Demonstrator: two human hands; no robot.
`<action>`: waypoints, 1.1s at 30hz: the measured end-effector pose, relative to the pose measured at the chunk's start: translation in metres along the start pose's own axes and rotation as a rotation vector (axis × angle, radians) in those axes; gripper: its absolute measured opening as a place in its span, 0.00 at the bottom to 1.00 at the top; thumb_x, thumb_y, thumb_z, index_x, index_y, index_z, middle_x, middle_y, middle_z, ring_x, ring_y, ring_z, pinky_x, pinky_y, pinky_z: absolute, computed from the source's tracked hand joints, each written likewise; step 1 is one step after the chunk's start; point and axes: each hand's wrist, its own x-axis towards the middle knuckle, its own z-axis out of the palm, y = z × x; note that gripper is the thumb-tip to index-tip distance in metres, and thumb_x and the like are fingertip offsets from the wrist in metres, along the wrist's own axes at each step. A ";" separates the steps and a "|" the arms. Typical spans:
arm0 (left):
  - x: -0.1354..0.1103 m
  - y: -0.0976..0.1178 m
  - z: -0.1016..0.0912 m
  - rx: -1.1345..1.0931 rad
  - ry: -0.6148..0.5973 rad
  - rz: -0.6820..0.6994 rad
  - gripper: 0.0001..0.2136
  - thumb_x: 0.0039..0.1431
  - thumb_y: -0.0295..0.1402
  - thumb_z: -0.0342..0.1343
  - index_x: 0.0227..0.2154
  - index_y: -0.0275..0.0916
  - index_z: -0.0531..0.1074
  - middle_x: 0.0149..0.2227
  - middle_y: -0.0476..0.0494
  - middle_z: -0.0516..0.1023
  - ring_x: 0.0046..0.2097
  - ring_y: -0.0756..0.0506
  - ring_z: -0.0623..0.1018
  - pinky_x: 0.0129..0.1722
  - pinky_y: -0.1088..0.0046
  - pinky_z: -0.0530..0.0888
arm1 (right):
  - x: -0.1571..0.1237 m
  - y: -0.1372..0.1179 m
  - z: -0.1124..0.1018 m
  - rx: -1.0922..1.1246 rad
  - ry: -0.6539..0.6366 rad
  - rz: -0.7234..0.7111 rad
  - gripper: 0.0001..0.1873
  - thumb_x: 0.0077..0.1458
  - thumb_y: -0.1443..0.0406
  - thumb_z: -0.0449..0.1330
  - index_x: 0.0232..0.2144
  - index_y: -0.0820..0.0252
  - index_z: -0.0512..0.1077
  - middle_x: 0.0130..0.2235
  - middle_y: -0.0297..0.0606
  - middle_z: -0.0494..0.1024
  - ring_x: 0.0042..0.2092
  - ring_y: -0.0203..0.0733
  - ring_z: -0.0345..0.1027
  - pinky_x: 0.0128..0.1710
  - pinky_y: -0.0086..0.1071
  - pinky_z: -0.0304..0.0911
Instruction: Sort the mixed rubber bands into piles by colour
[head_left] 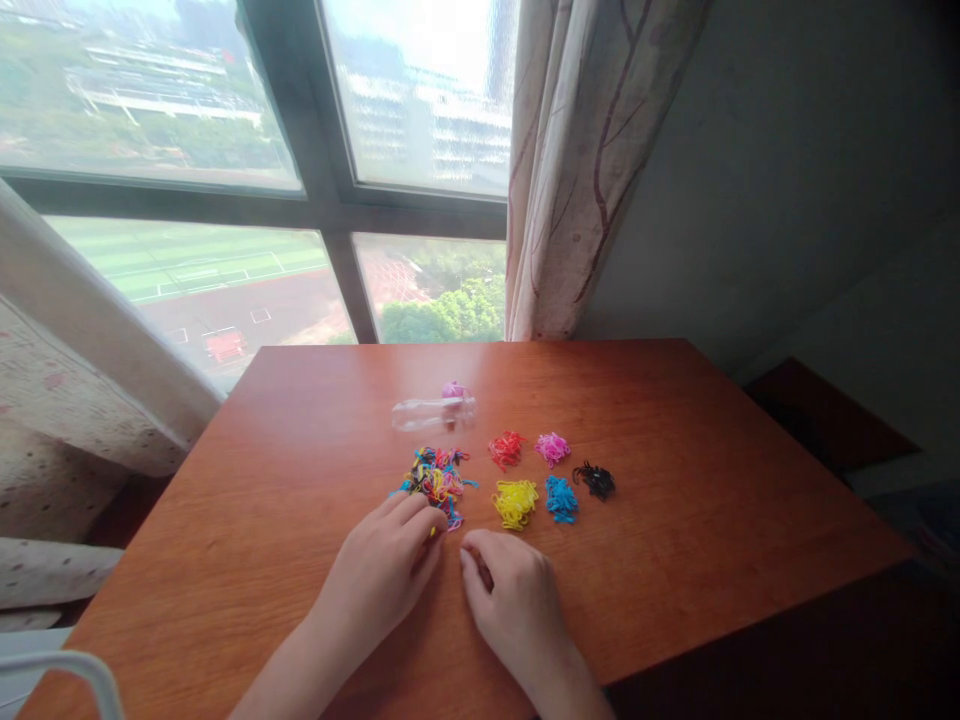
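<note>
A mixed heap of small rubber bands (439,475) in several colours lies on the wooden table. At its near edge is my left hand (394,550), fingers bent down and closed, with a bit of a yellow rubber band (433,532) showing at the fingertips. Just right of it, my right hand (514,580) rests curled, thumb close to the forefinger; whatever it might hold is hidden. Beyond my right hand are single-colour piles: yellow bands (515,504), blue bands (561,499), red bands (506,450), pink bands (553,449) and black bands (596,481).
Behind the heap lies a clear plastic bag or tube (427,414) with a pink-purple item (454,390) at its end. The brown table (675,520) reaches back to a window, with curtains (577,180) either side. A white curved bar (75,665) stands at lower left.
</note>
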 end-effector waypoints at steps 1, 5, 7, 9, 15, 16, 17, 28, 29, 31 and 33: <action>0.004 0.001 -0.003 -0.008 0.005 0.008 0.07 0.62 0.26 0.49 0.33 0.41 0.72 0.35 0.46 0.76 0.40 0.44 0.74 0.39 0.68 0.72 | 0.000 0.000 0.000 0.003 -0.003 0.003 0.09 0.60 0.70 0.52 0.30 0.56 0.68 0.27 0.32 0.74 0.30 0.37 0.67 0.30 0.28 0.50; 0.035 0.012 -0.011 0.022 0.030 0.082 0.07 0.63 0.28 0.49 0.31 0.40 0.72 0.33 0.45 0.75 0.38 0.45 0.74 0.37 0.69 0.71 | 0.000 0.001 0.001 0.028 -0.020 0.020 0.09 0.60 0.70 0.52 0.29 0.56 0.68 0.28 0.32 0.75 0.31 0.37 0.68 0.31 0.28 0.50; 0.059 0.018 -0.010 0.065 0.025 0.116 0.08 0.62 0.27 0.49 0.29 0.40 0.71 0.31 0.45 0.75 0.36 0.45 0.73 0.35 0.69 0.71 | 0.000 0.001 0.001 0.037 -0.022 0.027 0.09 0.59 0.70 0.51 0.29 0.56 0.68 0.28 0.33 0.75 0.31 0.37 0.69 0.31 0.28 0.51; 0.085 0.025 -0.005 0.070 0.010 0.158 0.07 0.60 0.26 0.51 0.30 0.40 0.72 0.32 0.45 0.76 0.36 0.45 0.74 0.34 0.70 0.70 | 0.000 0.001 0.001 0.040 -0.012 0.026 0.09 0.59 0.70 0.51 0.29 0.56 0.68 0.28 0.32 0.75 0.31 0.37 0.69 0.31 0.28 0.51; 0.150 0.042 0.020 0.101 -0.027 0.284 0.06 0.60 0.28 0.52 0.32 0.38 0.74 0.34 0.42 0.77 0.38 0.44 0.74 0.34 0.69 0.71 | -0.001 0.002 0.004 0.076 0.017 0.016 0.09 0.59 0.70 0.51 0.32 0.56 0.70 0.30 0.32 0.76 0.32 0.38 0.69 0.33 0.28 0.53; 0.156 0.045 0.024 0.107 -0.036 0.302 0.06 0.61 0.28 0.52 0.32 0.38 0.74 0.34 0.42 0.77 0.38 0.43 0.74 0.34 0.69 0.71 | -0.001 0.002 0.005 0.082 0.019 0.016 0.09 0.59 0.70 0.51 0.32 0.56 0.70 0.30 0.32 0.76 0.32 0.38 0.69 0.33 0.28 0.53; 0.160 0.048 0.027 0.114 -0.045 0.318 0.07 0.61 0.29 0.52 0.31 0.37 0.75 0.33 0.42 0.77 0.38 0.43 0.74 0.34 0.69 0.71 | -0.001 0.002 0.005 0.086 0.019 0.016 0.09 0.59 0.70 0.52 0.32 0.56 0.70 0.30 0.33 0.76 0.32 0.38 0.69 0.33 0.28 0.53; 0.164 0.050 0.041 0.159 -0.079 0.368 0.10 0.64 0.32 0.50 0.32 0.37 0.76 0.33 0.41 0.77 0.37 0.43 0.74 0.33 0.69 0.70 | -0.003 0.004 0.006 0.095 -0.013 0.032 0.09 0.58 0.72 0.53 0.33 0.56 0.72 0.32 0.34 0.77 0.34 0.39 0.70 0.35 0.29 0.54; 0.163 0.049 0.041 0.159 -0.076 0.368 0.11 0.65 0.33 0.50 0.32 0.37 0.75 0.33 0.41 0.77 0.37 0.43 0.73 0.33 0.69 0.70 | -0.003 0.004 0.006 0.091 -0.014 0.032 0.09 0.58 0.72 0.53 0.33 0.56 0.72 0.32 0.34 0.77 0.34 0.39 0.70 0.35 0.29 0.54; 0.162 0.048 0.042 0.158 -0.071 0.369 0.11 0.65 0.33 0.50 0.32 0.37 0.75 0.33 0.42 0.76 0.37 0.43 0.73 0.33 0.70 0.70 | -0.003 0.004 0.006 0.081 -0.015 0.033 0.09 0.57 0.72 0.54 0.33 0.56 0.72 0.32 0.34 0.77 0.34 0.39 0.70 0.35 0.28 0.54; 0.160 0.048 0.042 0.154 -0.067 0.368 0.11 0.65 0.33 0.50 0.32 0.37 0.75 0.33 0.42 0.76 0.37 0.43 0.73 0.33 0.70 0.70 | -0.003 0.004 0.006 0.071 -0.015 0.035 0.09 0.57 0.72 0.54 0.33 0.56 0.72 0.32 0.34 0.77 0.34 0.39 0.70 0.34 0.28 0.54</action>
